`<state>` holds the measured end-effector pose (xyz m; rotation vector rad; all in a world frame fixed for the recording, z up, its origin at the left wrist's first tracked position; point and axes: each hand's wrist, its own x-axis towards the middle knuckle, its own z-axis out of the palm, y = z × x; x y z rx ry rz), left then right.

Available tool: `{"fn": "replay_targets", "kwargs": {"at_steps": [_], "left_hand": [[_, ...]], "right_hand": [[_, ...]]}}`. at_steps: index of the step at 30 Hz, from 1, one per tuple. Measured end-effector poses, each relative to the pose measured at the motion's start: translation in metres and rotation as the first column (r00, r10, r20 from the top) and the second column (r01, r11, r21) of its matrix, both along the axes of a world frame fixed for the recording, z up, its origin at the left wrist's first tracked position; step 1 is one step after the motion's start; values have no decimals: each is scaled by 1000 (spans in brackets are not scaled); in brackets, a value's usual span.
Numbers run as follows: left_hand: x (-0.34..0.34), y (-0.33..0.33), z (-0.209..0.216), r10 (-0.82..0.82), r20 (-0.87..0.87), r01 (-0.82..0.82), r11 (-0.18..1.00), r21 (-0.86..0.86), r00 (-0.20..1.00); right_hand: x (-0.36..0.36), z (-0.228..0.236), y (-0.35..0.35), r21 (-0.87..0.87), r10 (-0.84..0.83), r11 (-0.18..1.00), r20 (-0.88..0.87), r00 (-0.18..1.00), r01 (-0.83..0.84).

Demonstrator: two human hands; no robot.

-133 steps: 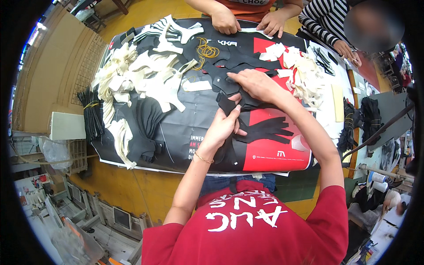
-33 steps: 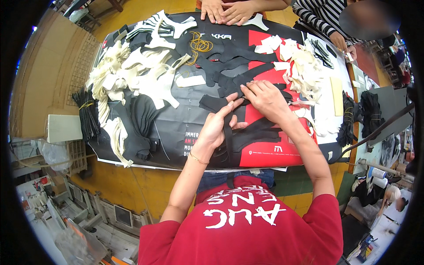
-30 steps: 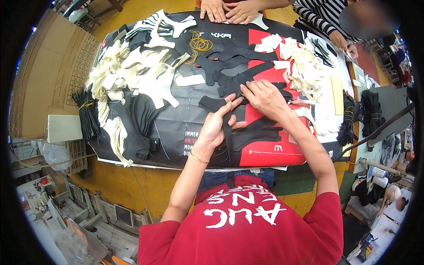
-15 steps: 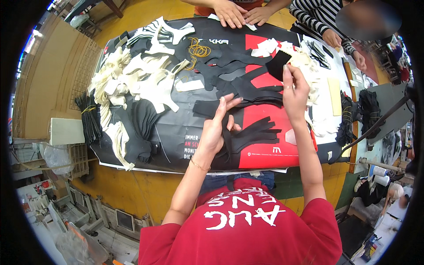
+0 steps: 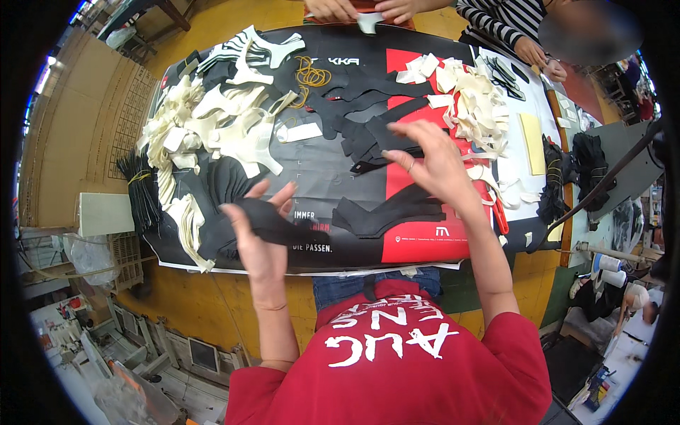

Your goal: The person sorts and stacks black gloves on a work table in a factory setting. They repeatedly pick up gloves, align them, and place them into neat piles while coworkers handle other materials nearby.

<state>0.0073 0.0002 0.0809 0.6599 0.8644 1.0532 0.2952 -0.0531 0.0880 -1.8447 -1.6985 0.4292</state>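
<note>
Toward the near left of the table, my left hand (image 5: 263, 248) grips a dark, curved black fabric piece (image 5: 273, 221) between thumb and fingers; motion blurs it a little. My right hand (image 5: 440, 168) hovers over the red part of the table cover, thumb and fingers apart, nothing visible between them. Just left of its fingertips lies a pile of black fabric pieces (image 5: 360, 142). Another black stack (image 5: 382, 214) with pointed ends rests nearer me, below that hand. A fan of dark fabric pieces (image 5: 230, 180) sits beyond my left hand.
Cream fabric pieces (image 5: 248, 134) heap up at left, with more cream scraps (image 5: 474, 106) at right. Yellow cord (image 5: 308, 74) lies near the middle. Red-handled scissors (image 5: 500, 212) rest at right. Across the table, one person's hands hold a white piece (image 5: 369, 23); another person wears striped sleeves (image 5: 496, 21).
My left hand has moved left and now carries a black fabric piece. My right hand has come down and left; the small black piece it held is gone from it.
</note>
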Motion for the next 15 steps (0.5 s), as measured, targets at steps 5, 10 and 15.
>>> {"fn": "replay_targets", "kwargs": {"at_steps": [5, 10, 15], "left_hand": [[-37, -4, 4, -148, 349, 159, 987, -3, 925], [-7, -25, -10, -353, 337, 439, 871, -222, 873], [42, -36, -16, -578, 281, 643, 705, -300, 766]], "right_hand": [[11, -40, 8, -101, -134, 981, 274, 952, 167], [19, -47, 11, -101, -115, 986, 192, 975, 136], [34, -52, 16, -203, -200, 966, -189, 961, 161]]}}
